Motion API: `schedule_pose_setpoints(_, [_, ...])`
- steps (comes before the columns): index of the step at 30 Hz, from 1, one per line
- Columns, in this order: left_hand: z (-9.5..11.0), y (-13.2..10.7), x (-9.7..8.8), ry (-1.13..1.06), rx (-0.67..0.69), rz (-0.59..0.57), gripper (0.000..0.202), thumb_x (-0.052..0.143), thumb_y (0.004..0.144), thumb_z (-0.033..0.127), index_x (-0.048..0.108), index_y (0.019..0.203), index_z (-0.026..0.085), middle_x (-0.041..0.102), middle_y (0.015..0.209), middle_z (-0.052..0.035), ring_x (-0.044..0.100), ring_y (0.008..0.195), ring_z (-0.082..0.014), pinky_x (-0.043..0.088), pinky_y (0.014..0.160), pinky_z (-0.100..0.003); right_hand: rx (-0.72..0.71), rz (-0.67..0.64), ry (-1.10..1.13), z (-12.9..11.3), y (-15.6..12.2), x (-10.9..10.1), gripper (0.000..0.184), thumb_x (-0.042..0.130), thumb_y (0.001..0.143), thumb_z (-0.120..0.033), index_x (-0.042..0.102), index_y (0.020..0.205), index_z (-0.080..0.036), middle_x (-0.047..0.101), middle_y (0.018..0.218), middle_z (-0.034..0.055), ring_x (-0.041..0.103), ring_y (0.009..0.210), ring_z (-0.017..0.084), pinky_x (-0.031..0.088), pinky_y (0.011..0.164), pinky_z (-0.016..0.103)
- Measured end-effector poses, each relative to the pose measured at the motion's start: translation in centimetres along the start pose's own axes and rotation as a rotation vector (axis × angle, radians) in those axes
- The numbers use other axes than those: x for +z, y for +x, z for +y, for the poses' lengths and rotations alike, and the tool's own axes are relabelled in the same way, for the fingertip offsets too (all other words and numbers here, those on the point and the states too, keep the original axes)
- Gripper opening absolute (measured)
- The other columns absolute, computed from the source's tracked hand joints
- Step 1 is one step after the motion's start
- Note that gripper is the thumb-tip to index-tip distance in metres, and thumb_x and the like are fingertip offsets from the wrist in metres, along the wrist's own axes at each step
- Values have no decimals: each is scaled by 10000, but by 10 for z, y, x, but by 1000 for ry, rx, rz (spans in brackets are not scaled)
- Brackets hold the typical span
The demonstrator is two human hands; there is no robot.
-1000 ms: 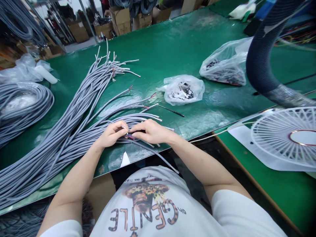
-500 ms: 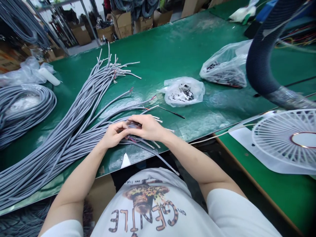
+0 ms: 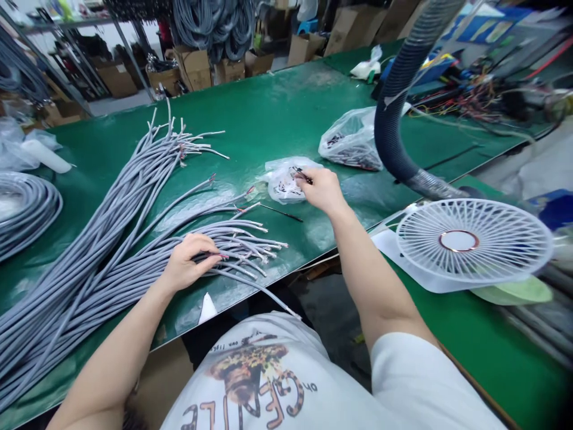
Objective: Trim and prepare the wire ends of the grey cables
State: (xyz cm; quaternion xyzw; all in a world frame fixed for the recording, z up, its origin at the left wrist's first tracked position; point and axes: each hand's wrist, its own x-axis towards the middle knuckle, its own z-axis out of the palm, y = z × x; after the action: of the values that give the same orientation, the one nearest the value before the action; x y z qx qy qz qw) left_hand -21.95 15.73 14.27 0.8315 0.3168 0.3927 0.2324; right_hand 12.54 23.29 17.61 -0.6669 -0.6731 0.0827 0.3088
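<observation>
My left hand rests over a bundle of grey cables, thumb and fingers pinched on one cable end with reddish wires showing at the tip. My right hand reaches over a small clear plastic bag of black and white pieces. A slim dark thing shows between its closed fingers; its kind is too small to tell. Near the cable tips lies a thin tool with a dark handle.
A larger plastic bag of small parts lies farther back, beside a black flexible hose. A white fan stands at right. Coiled grey cable and a white roll lie at left on the green table.
My right hand has left my left hand and moved right and away to the small bag. My left hand has stayed at the cables. The view has turned to the right.
</observation>
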Motion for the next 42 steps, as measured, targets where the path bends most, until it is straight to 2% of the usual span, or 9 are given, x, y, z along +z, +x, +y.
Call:
schedule_pose_setpoints(3, [-1,-1,1,148,95,30,83,722,754,212,698,833,209,707,798,-35,644,755,-155,466,750,-303,107,89,-93,16,3,-4,175,547,811,-197,573,640,-171,538,607,35,455,603,155,328,605,288])
schedule_pose_setpoints(7, [2,-1,0,247,71,170,99,745,734,231,716,829,227,695,811,-27,629,739,-149,475,727,-299,-44,248,124,-12,-17,-5,157,567,835,-242,611,709,-161,601,706,53,492,652,146,371,638,289])
schedule_pose_setpoints(10, [7,3,1,219,-37,338,55,723,756,248,721,805,222,681,788,-20,617,721,-142,493,697,-287,-210,74,377,-57,-38,4,126,592,831,-270,663,789,-175,637,746,28,524,653,134,409,641,274])
schedule_pose_setpoints(14, [10,7,0,143,-125,454,50,696,783,251,708,782,203,687,733,-13,609,700,-140,493,682,-290,-425,-223,625,-116,-56,28,156,648,803,-296,688,886,-169,656,792,27,571,700,133,437,667,257])
schedule_pose_setpoints(17, [9,6,-4,151,-155,506,95,709,771,289,694,754,197,685,704,-15,579,668,-139,464,623,-283,-525,-305,699,-144,-58,49,223,676,787,-314,667,944,-155,659,843,41,583,748,139,445,714,256])
schedule_pose_setpoints(21, [8,3,-10,127,-145,558,125,737,744,308,689,729,193,671,669,-12,554,622,-124,444,571,-261,-601,-336,691,-161,-56,63,112,624,822,-253,650,859,-151,625,783,27,548,721,125,421,707,242])
schedule_pose_setpoints(27, [10,1,-11,96,-103,573,79,704,769,255,694,721,193,690,686,-19,624,684,-152,510,668,-308,-549,-355,757,-168,-58,65,92,593,822,-216,648,794,-147,591,726,8,497,668,106,392,657,226])
schedule_pose_setpoints(35, [10,-1,-8,23,-221,600,101,697,752,275,688,727,177,671,685,-20,624,660,-140,514,628,-276,-428,-470,910,-166,-51,73,162,595,811,-280,649,752,-139,565,638,-20,420,580,82,345,565,208])
schedule_pose_setpoints(42, [9,-2,-3,-145,-282,676,96,679,764,270,668,764,174,695,776,-25,652,715,-135,549,669,-267,-246,-552,1148,-169,-51,84,214,646,769,-348,614,728,-141,590,652,-14,450,534,69,362,512,201])
